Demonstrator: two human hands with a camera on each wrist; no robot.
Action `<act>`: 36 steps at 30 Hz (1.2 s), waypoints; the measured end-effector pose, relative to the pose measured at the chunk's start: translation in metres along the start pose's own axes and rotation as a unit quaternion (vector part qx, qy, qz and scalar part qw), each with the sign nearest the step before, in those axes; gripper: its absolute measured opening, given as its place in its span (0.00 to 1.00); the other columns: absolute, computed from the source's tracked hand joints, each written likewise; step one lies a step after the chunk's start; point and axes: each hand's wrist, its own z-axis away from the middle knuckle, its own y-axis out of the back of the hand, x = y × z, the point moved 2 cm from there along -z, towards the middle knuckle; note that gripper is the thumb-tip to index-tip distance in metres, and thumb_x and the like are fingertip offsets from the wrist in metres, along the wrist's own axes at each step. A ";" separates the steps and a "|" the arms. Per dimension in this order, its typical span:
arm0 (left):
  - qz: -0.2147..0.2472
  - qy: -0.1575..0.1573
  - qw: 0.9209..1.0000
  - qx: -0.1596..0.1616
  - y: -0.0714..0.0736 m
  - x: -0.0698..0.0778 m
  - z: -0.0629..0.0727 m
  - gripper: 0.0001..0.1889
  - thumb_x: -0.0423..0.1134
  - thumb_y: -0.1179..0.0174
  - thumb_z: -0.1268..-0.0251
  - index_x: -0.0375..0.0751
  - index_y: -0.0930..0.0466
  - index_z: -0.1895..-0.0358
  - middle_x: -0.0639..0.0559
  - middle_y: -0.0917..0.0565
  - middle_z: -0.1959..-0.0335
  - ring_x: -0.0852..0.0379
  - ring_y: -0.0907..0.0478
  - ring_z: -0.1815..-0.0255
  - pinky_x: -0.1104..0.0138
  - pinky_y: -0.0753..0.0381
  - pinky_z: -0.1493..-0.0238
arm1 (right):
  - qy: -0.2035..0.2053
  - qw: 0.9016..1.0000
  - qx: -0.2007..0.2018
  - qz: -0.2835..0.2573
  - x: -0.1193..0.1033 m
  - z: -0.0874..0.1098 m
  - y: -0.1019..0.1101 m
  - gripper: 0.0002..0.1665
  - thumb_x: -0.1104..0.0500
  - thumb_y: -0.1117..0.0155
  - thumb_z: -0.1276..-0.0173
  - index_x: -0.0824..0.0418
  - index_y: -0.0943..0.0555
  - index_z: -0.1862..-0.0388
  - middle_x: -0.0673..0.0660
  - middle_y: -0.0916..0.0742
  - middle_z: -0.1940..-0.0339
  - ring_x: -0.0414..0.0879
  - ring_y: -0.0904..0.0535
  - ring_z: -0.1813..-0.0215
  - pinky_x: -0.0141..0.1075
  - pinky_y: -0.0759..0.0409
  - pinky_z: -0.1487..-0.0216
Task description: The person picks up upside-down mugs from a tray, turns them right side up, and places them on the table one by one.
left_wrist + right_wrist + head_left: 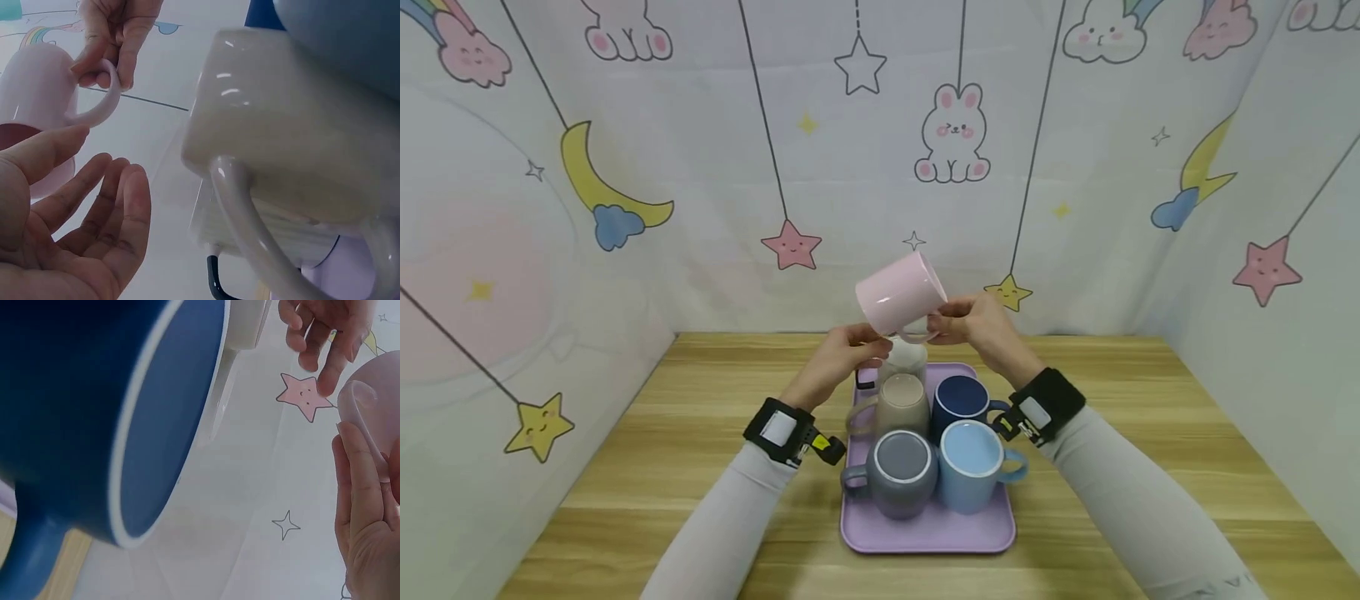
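Note:
A pink mug point(897, 293) hangs tilted in the air above the back of the purple tray point(928, 537), its rim toward the right and its handle point(100, 106) low. By that handle my right hand point(983, 332) holds it, fingers and thumb pinching. My left hand point(833, 360) is just below the mug's base end, fingers loosely bent and spread; the right wrist view shows a gap between them and the mug. Under the hands a white cup point(907, 357) with a black handle point(215, 278) stands at the tray's back, partly hidden.
Upside down on the tray stand a beige mug point(902, 404), a navy mug point(961, 400), a grey mug point(901, 471) and a light blue mug point(968, 467), close together. A wooden table point(715, 417) carries the tray. A printed cloth wall point(715, 167) rises behind.

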 end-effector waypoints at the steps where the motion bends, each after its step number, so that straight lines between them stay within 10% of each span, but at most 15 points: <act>1: 0.006 0.000 1.000 0.001 -0.001 0.000 0.000 0.21 0.34 0.39 0.25 0.25 0.24 0.35 0.33 0.18 0.40 0.43 0.19 0.43 0.54 0.16 0.38 | 0.002 1.000 -0.002 -0.002 0.000 0.000 -0.001 0.19 0.70 0.33 0.28 0.80 0.19 0.42 0.65 0.11 0.55 0.50 0.10 0.58 0.45 0.10 0.53; 15: 0.086 -0.001 0.996 0.026 -0.016 -0.001 0.000 0.17 0.33 0.39 0.24 0.27 0.20 0.39 0.40 0.16 0.42 0.46 0.18 0.44 0.57 0.15 0.39 | -0.006 1.000 -0.002 0.000 -0.009 0.002 -0.013 0.17 0.70 0.34 0.27 0.78 0.19 0.42 0.67 0.11 0.54 0.51 0.10 0.59 0.46 0.10 0.52; 36: 0.242 -0.050 0.961 0.127 -0.022 0.006 0.001 0.16 0.25 0.47 0.22 0.19 0.25 0.37 0.47 0.16 0.55 0.57 0.13 0.53 0.62 0.14 0.43 | -0.036 0.999 -0.007 0.022 -0.019 0.003 -0.022 0.17 0.68 0.31 0.28 0.77 0.17 0.44 0.71 0.12 0.47 0.58 0.10 0.52 0.47 0.12 0.46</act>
